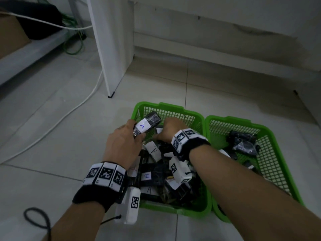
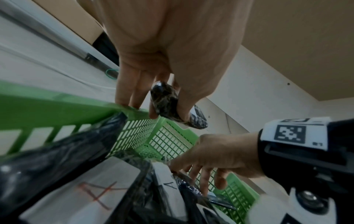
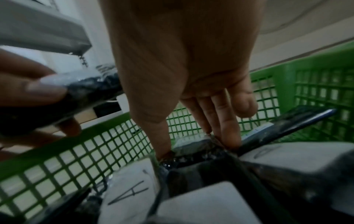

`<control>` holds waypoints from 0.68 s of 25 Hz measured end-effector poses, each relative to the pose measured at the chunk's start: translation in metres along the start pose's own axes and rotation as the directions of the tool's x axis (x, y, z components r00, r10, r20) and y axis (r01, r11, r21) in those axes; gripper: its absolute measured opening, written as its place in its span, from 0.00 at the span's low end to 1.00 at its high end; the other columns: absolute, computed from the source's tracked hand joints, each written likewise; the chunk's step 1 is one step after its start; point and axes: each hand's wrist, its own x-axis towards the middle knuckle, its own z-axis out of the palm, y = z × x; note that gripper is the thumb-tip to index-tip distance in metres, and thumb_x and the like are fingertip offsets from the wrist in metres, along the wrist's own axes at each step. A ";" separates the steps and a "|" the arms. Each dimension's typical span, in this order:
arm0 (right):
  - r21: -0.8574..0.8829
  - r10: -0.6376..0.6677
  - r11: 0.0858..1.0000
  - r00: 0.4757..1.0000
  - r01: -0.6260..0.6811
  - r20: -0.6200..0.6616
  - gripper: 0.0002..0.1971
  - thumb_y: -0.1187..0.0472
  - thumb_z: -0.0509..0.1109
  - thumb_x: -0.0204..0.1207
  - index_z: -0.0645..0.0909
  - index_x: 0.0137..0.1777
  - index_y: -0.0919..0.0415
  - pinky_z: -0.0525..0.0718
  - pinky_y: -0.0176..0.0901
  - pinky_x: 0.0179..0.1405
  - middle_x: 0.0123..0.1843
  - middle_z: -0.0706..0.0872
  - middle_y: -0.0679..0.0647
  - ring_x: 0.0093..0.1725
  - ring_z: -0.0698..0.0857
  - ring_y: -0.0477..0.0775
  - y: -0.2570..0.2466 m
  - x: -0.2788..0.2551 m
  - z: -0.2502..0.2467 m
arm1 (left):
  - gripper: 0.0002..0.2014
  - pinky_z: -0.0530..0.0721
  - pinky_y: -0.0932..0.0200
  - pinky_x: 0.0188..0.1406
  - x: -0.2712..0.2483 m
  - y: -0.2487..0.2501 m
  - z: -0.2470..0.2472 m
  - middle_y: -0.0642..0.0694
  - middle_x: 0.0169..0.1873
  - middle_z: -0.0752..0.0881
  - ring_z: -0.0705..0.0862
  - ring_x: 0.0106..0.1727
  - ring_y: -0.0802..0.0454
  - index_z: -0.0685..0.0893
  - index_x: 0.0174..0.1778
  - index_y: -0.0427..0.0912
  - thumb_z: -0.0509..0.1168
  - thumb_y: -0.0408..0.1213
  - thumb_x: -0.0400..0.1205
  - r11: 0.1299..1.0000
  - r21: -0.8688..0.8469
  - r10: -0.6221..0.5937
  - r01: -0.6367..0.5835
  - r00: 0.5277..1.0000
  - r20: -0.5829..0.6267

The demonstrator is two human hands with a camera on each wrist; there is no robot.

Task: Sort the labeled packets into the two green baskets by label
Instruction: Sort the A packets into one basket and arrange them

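My left hand [image 1: 135, 130] grips a black packet [image 1: 147, 124] with a white label marked A, just above the left rim of the left green basket [image 1: 163, 106]. The left wrist view shows that packet [image 2: 167, 104] pinched between thumb and fingers. The basket holds a pile of black packets [image 1: 156, 173], several of them labelled A. My right hand [image 1: 165, 132] reaches into the far part of the pile; its thumb and fingers [image 3: 229, 136] pinch a black packet [image 3: 193, 143] whose label I cannot read. The right green basket [image 1: 229, 119] holds a few black packets [image 1: 243, 141].
The two baskets stand side by side on a pale tiled floor. A white furniture panel [image 1: 112, 66] rises beyond the left basket, with a white cable [image 1: 69, 115] trailing past it. A black cord [image 1: 36, 218] loops near my left forearm. A wall runs behind.
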 end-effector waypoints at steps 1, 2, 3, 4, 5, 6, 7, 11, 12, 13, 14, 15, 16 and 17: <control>-0.042 -0.017 0.999 1.000 0.016 -0.011 0.21 0.40 0.80 0.68 0.77 0.35 0.57 0.78 0.41 0.34 0.35 0.81 0.53 0.35 0.81 0.55 -0.002 0.001 0.001 | 0.15 0.70 0.53 0.37 0.001 0.001 0.000 0.40 0.45 0.88 0.85 0.46 0.35 0.78 0.60 0.42 0.67 0.46 0.82 1.000 0.002 -0.004 0.004 1.000 0.010; -0.071 -0.032 0.997 0.999 0.031 -0.018 0.19 0.42 0.80 0.67 0.80 0.38 0.57 0.80 0.41 0.35 0.37 0.83 0.53 0.36 0.82 0.55 -0.006 0.002 0.000 | 0.15 0.69 0.53 0.37 0.001 -0.001 0.000 0.40 0.45 0.88 0.85 0.46 0.35 0.78 0.60 0.42 0.66 0.46 0.83 1.000 0.010 -0.011 0.011 1.000 0.019; -0.088 -0.050 0.995 0.998 0.048 -0.030 0.17 0.45 0.79 0.66 0.81 0.39 0.57 0.82 0.41 0.34 0.38 0.85 0.53 0.36 0.84 0.55 -0.011 0.005 -0.004 | 0.15 0.69 0.52 0.37 0.003 -0.003 -0.001 0.39 0.44 0.87 0.85 0.46 0.34 0.77 0.59 0.41 0.66 0.47 0.83 1.000 0.011 -0.019 0.019 1.000 0.020; -0.091 -0.070 0.994 0.997 0.066 -0.044 0.15 0.46 0.79 0.65 0.82 0.38 0.58 0.83 0.41 0.33 0.37 0.86 0.53 0.36 0.85 0.55 -0.015 0.009 -0.011 | 0.14 0.70 0.52 0.36 0.005 -0.005 -0.001 0.39 0.43 0.87 0.85 0.45 0.34 0.77 0.58 0.41 0.65 0.47 0.84 1.000 -0.002 -0.028 0.028 1.000 0.012; -0.087 -0.092 0.992 0.994 0.087 -0.054 0.14 0.48 0.79 0.64 0.83 0.37 0.58 0.83 0.41 0.31 0.36 0.85 0.54 0.36 0.86 0.56 -0.021 0.012 -0.018 | 0.14 0.70 0.52 0.35 0.007 -0.007 -0.003 0.38 0.42 0.87 0.84 0.44 0.33 0.77 0.57 0.41 0.65 0.47 0.84 0.999 -0.025 -0.041 0.041 0.999 0.000; -0.083 -0.117 0.990 0.991 0.111 -0.067 0.14 0.49 0.79 0.65 0.83 0.38 0.60 0.82 0.42 0.31 0.36 0.85 0.55 0.37 0.87 0.58 -0.025 0.016 -0.024 | 0.14 0.70 0.51 0.35 0.008 -0.009 -0.004 0.38 0.41 0.87 0.84 0.44 0.33 0.77 0.57 0.41 0.66 0.47 0.84 0.997 -0.049 -0.056 0.056 0.998 -0.011; -0.082 -0.146 0.987 0.986 0.139 -0.076 0.13 0.51 0.78 0.67 0.83 0.40 0.61 0.81 0.44 0.33 0.38 0.85 0.56 0.40 0.88 0.61 -0.028 0.018 -0.028 | 0.14 0.70 0.51 0.35 0.009 -0.011 -0.004 0.38 0.41 0.87 0.84 0.44 0.33 0.77 0.57 0.40 0.66 0.47 0.84 0.995 -0.068 -0.073 0.072 0.997 -0.014; -0.070 -0.213 0.975 0.976 0.210 -0.038 0.08 0.62 0.72 0.78 0.87 0.53 0.65 0.81 0.48 0.47 0.54 0.89 0.66 0.55 0.88 0.67 -0.034 0.022 -0.017 | 0.15 0.69 0.52 0.35 0.009 -0.012 -0.006 0.39 0.40 0.87 0.84 0.43 0.34 0.78 0.59 0.41 0.66 0.47 0.83 0.995 -0.071 -0.074 0.073 0.997 -0.021; -0.052 -0.188 0.981 0.981 0.186 -0.037 0.09 0.64 0.70 0.80 0.88 0.55 0.66 0.82 0.50 0.51 0.57 0.89 0.66 0.58 0.88 0.67 -0.034 0.025 -0.011 | 0.15 0.69 0.52 0.35 0.010 -0.013 -0.005 0.39 0.40 0.87 0.84 0.43 0.34 0.78 0.59 0.41 0.67 0.47 0.83 0.995 -0.068 -0.068 0.067 0.997 -0.022; -0.021 -0.168 0.986 0.985 0.167 -0.046 0.09 0.66 0.68 0.81 0.88 0.56 0.68 0.83 0.50 0.54 0.59 0.89 0.67 0.59 0.88 0.67 -0.035 0.026 -0.008 | 0.15 0.70 0.52 0.35 0.010 -0.014 -0.004 0.39 0.40 0.88 0.84 0.43 0.34 0.78 0.58 0.41 0.67 0.47 0.83 0.996 -0.067 -0.063 0.062 0.998 -0.024; -0.012 -0.157 0.988 0.986 0.156 -0.051 0.09 0.67 0.69 0.81 0.87 0.56 0.68 0.83 0.50 0.54 0.58 0.88 0.67 0.59 0.87 0.67 -0.035 0.028 -0.008 | 0.14 0.70 0.52 0.35 0.011 -0.015 -0.004 0.39 0.41 0.88 0.85 0.43 0.34 0.78 0.58 0.42 0.68 0.47 0.83 0.996 -0.068 -0.063 0.061 0.998 -0.028; -0.025 -0.169 0.986 0.984 0.168 -0.058 0.07 0.68 0.71 0.79 0.87 0.55 0.67 0.82 0.49 0.52 0.56 0.88 0.67 0.59 0.87 0.67 -0.033 0.027 -0.010 | 0.15 0.71 0.52 0.35 0.011 -0.015 -0.004 0.39 0.41 0.88 0.85 0.43 0.34 0.79 0.58 0.42 0.68 0.47 0.82 0.995 -0.071 -0.066 0.064 0.998 -0.023; -0.061 -0.169 0.985 0.983 0.165 -0.070 0.06 0.67 0.75 0.76 0.85 0.51 0.66 0.81 0.48 0.47 0.51 0.87 0.66 0.56 0.88 0.66 -0.031 0.026 -0.014 | 0.15 0.72 0.52 0.36 0.012 -0.015 -0.004 0.39 0.41 0.88 0.85 0.44 0.34 0.79 0.58 0.42 0.68 0.48 0.82 0.996 -0.070 -0.065 0.064 0.998 -0.016; -0.096 -0.136 0.987 0.988 0.129 -0.069 0.07 0.66 0.79 0.72 0.82 0.44 0.64 0.80 0.46 0.43 0.45 0.84 0.62 0.52 0.88 0.65 -0.026 0.022 -0.019 | 0.15 0.73 0.52 0.37 0.011 -0.014 -0.005 0.39 0.41 0.88 0.85 0.44 0.34 0.79 0.58 0.42 0.67 0.48 0.82 0.996 -0.066 -0.065 0.064 0.998 -0.008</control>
